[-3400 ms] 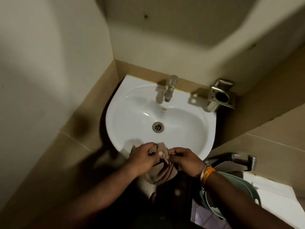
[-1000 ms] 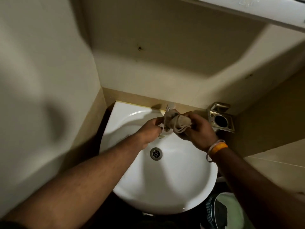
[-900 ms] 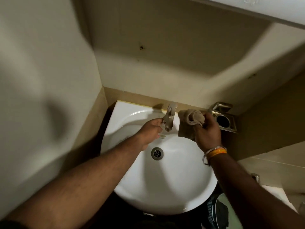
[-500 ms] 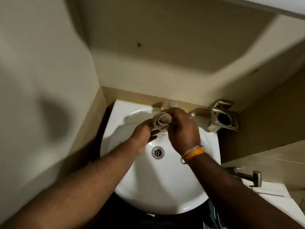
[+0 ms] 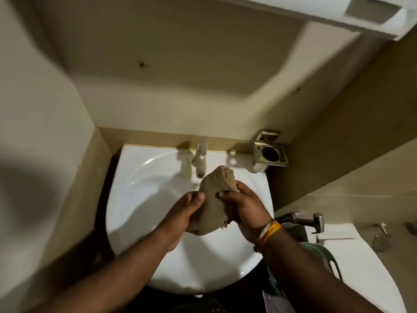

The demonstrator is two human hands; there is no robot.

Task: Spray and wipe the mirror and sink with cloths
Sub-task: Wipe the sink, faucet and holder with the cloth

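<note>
Cloth point(image 5: 212, 205) held over the basin of the sink point(image 5: 144, 199), just below and right of the tap point(image 5: 199, 162), not touching it. Left hand point(image 5: 184, 213) gripping the lower left edge, thumb and fingers curled round the fabric; right hand point(image 5: 244, 205) curled round the right side, upper end of the cloth bunched and sticking up past the fingertips. Gripped at both ends like this probably to wring or refold into a fresh pad; kept above the basin so that any drips fall in. Hard to say whether wet: dim light, slight blur. Orange band point(image 5: 269, 232) on the right wrist. Metal holder point(image 5: 269, 152) on the wall right of the tap, well apart from the hands. Edge of a white cabinet point(image 5: 338, 12) overhead, possibly the mirror unit; no glass in view. Sink wiping judged unfinished.
</note>
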